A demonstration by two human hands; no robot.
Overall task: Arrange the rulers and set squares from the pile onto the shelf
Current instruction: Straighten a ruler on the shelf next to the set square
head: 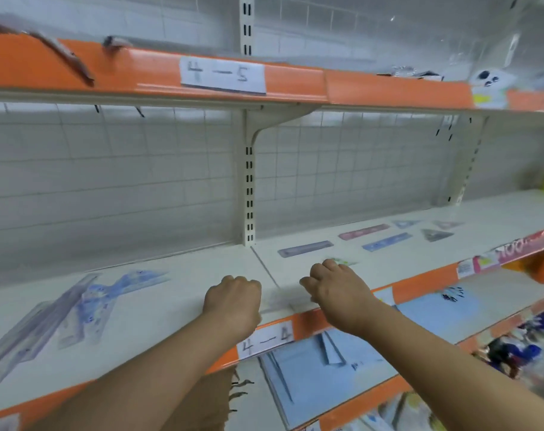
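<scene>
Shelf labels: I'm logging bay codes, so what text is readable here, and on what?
"4 - 5": upper label, on the top shelf edge.
"4 - 4": lower label, on the ruler shelf edge.
"100": red tag at right; rest blurred.
Rulers: print too blurred to read.

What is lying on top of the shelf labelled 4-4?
On the shelf: a jumbled pile at the left, three rulers and three set squares laid out at the right. The right hand covers most of a greenish item, so its kind cannot be told.
</scene>
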